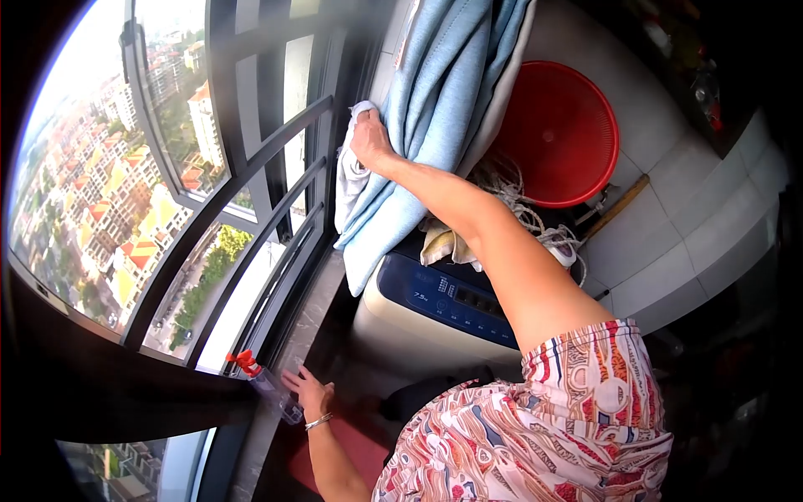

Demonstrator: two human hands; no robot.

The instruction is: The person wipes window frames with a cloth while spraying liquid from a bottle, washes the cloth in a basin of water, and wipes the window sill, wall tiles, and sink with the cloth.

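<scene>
My right hand [369, 140] is closed on a white cloth [348, 186], against the window frame at the upper middle. Right beside it, a light blue quilted fabric [435, 109] hangs in folds, its lower end by the washing machine's corner. My left hand [309, 393], with a bracelet at the wrist, is low at the left, its fingers apart over the stone sill. Close to those fingers a clear spray bottle [272, 391] with a red nozzle leans along the sill; whether they touch it I cannot tell.
A washing machine [435, 314] with a dark control panel stands below my right arm. Behind it are a red basin [559, 134], tangled rope [523, 201] and a wooden stick [617, 207]. Barred windows [251, 180] line the left, one pane swung outward. A red surface [355, 452] shows low down.
</scene>
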